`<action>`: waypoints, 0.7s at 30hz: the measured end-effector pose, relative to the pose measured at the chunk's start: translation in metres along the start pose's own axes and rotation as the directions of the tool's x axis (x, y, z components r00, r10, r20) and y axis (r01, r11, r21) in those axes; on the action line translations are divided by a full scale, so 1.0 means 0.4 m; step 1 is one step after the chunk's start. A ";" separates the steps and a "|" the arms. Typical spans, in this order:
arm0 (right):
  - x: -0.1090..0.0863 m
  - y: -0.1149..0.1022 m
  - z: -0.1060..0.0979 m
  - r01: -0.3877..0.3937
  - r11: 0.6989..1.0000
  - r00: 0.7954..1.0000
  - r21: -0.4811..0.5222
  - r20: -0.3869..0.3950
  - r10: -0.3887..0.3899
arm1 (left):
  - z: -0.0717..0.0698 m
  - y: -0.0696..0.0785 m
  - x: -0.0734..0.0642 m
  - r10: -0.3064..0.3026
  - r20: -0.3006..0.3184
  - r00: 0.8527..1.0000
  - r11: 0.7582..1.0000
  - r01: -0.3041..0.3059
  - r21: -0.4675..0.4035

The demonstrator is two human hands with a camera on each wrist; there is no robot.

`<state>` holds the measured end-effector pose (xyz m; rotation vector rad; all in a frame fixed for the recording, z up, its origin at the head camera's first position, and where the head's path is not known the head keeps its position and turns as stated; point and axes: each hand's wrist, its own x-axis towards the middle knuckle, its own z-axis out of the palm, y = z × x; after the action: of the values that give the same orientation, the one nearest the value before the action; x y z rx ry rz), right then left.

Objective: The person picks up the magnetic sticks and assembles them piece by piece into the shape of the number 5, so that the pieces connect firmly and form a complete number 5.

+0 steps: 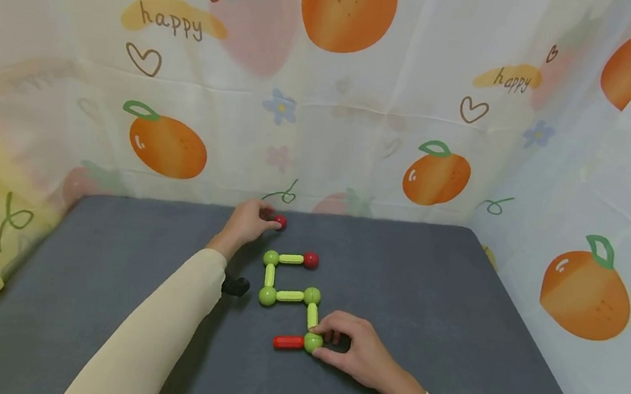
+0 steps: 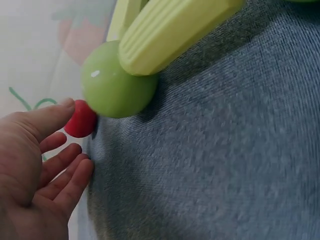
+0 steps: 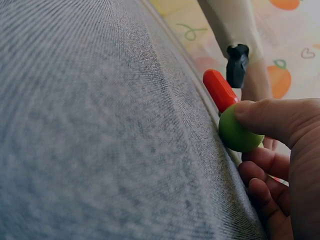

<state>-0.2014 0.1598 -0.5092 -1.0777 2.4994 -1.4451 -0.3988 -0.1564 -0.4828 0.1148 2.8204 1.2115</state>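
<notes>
At the back edge of the table, my left hand reaches to a loose red ball. In the left wrist view the thumb tip overlaps the red ball, the other fingers are loosely spread, and firm contact is unclear. My right hand pinches a green ball between thumb and finger. That ball joins a red rod to a yellow-green rod. The zigzag chain continues through a green ball, more rods and green balls, to another red ball.
The dark grey table cloth lies under everything. A fruit-print curtain hangs behind the table's back edge and on both sides. Black wrist straps sit on both forearms; the left one is close to the chain.
</notes>
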 end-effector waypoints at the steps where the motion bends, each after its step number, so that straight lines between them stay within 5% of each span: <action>1: 0.001 -0.002 -0.001 -0.001 1.000 1.000 0.000 0.002 0.001 | 0.003 0.000 0.002 0.000 -0.002 1.000 1.000 0.000 0.011; 13: 0.007 0.000 -0.003 -0.008 1.000 1.000 -0.007 0.021 0.008 | 0.016 0.004 0.006 0.003 -0.034 0.999 0.999 -0.001 0.052; 21: 0.002 -0.004 -0.002 -0.028 1.000 0.999 -0.005 0.019 0.028 | -0.008 0.009 -0.041 0.060 -0.022 0.998 0.992 -0.062 -0.106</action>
<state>-0.2017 0.1594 -0.5073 -1.0482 2.4954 -1.4161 -0.3827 -0.1579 -0.4773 0.1860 2.7797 1.3796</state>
